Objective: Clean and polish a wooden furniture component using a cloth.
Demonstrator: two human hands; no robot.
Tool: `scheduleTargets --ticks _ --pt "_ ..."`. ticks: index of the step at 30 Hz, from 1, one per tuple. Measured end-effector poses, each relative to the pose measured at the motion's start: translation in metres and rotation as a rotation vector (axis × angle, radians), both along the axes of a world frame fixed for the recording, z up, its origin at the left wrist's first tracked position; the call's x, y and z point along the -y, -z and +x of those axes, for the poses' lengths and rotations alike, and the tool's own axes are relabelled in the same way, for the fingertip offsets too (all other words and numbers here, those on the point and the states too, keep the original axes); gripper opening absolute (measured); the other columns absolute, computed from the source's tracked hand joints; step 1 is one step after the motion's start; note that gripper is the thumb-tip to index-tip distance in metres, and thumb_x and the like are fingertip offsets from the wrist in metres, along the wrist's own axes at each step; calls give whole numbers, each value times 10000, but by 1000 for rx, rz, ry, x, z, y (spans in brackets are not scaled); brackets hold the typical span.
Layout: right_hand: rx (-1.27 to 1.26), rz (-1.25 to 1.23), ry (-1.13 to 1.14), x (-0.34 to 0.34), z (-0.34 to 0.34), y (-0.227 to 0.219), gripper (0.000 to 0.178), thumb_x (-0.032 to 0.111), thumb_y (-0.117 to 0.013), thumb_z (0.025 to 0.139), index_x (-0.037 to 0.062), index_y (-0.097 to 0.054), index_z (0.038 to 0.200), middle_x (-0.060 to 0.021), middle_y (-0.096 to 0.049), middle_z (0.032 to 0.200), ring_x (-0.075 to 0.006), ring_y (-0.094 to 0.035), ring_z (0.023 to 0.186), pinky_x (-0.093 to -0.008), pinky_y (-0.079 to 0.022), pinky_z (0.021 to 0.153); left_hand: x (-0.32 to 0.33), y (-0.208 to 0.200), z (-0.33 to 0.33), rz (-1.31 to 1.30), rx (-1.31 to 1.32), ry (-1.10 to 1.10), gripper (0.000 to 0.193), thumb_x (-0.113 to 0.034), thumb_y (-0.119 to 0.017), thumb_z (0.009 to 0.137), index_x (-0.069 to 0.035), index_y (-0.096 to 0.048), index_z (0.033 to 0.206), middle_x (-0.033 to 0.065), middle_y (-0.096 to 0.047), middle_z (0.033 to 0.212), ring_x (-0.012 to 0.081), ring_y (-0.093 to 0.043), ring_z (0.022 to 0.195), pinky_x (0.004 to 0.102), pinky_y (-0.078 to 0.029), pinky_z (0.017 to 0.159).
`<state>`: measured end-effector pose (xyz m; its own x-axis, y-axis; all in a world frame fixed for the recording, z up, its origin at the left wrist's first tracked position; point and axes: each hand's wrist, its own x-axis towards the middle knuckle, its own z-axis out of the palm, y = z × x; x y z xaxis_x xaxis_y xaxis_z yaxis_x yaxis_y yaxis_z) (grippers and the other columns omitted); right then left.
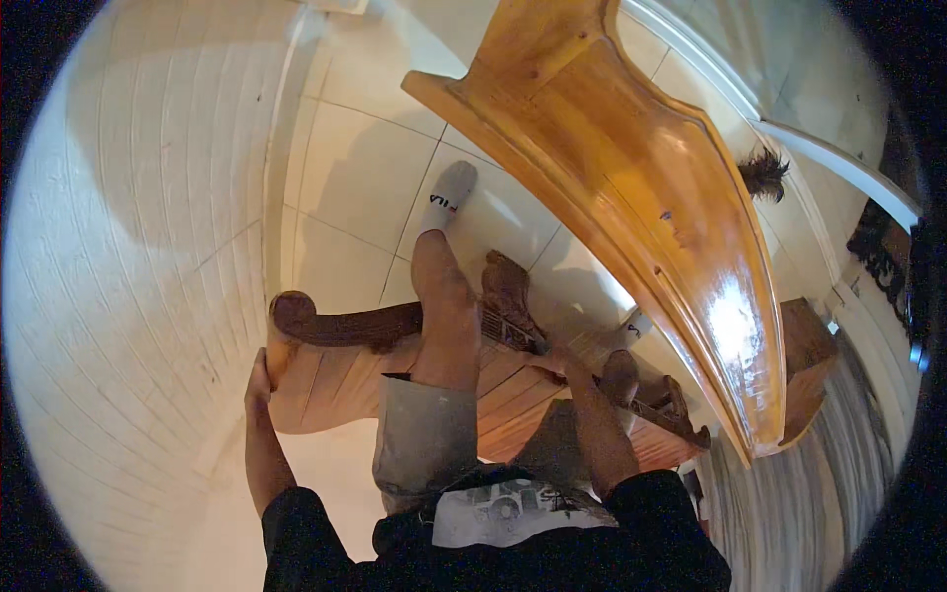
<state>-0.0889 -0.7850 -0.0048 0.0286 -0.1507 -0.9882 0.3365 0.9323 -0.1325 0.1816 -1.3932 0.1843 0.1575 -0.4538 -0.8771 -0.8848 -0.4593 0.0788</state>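
A reddish-brown wooden bench (335,380) with a slatted surface and dark carved trim lies across in front of my body. My left hand (258,383) is closed round its left end, just below a scrolled knob (293,314); the fingertips are partly hidden. Farther right, my right hand (552,361) grips the carved edge, its fingers small and only partly visible. My bare left leg (444,306) reaches across the bench, with a grey-socked foot (454,187) on the floor. The right leg is bent beside my right forearm.
A large glossy wooden panel (681,212) with curved edges rises at the front right. Pale floor tiles (360,168) lie ahead. A white grooved wall (168,247) runs along the left. A striped grey curtain or cloth (789,513) hangs at right, near a dark feathery tuft (764,176).
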Motion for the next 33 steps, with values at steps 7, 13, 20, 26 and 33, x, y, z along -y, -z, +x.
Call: scheduleTargets --ticks 7,13,20,26,33 --pt "332 29 16 25 -11 -39 1352 736 -889 547 23 -337 1553 -268 -470 1511 -451 -442 1404 -517 -374 1169 -1 -14 62 -15 -58 -70 531 -462 -337 1058 -86 -656 1254 68 -691 1176 205 -634 1068 337 -472 967" --pt "7 -236 -312 24 34 -8 1466 897 -767 517 -8 -287 1567 -310 -437 1520 -497 -432 1397 -547 -374 1158 3 -7 109 19 -2 -82 574 -512 -372 1037 -97 -643 1325 65 -692 1259 189 -651 1099 310 -507 895" --pt "-25 -379 -351 10 61 7 1568 941 -715 527 -41 -143 1608 -346 -249 1613 -516 -292 1478 -560 -297 1208 -6 7 131 -84 -40 -129 490 -535 -406 1019 -143 -693 1087 13 -696 996 144 -626 867 286 -489 749" --pt "-131 -255 -488 -4 110 26 1554 971 -659 544 -69 -152 1581 -435 -273 1535 -585 -308 1418 -623 -327 1149 -5 14 140 -41 -34 -127 489 -540 -399 1018 -150 -690 1064 2 -685 937 136 -615 796 280 -476 678" --pt "28 -93 -564 -16 115 51 1501 926 -701 581 21 -126 1631 -275 -186 1663 -457 -236 1520 -558 -230 1238 7 33 181 -47 -14 -171 632 -582 -363 1056 -57 -662 1242 54 -722 1026 167 -696 871 295 -570 766"
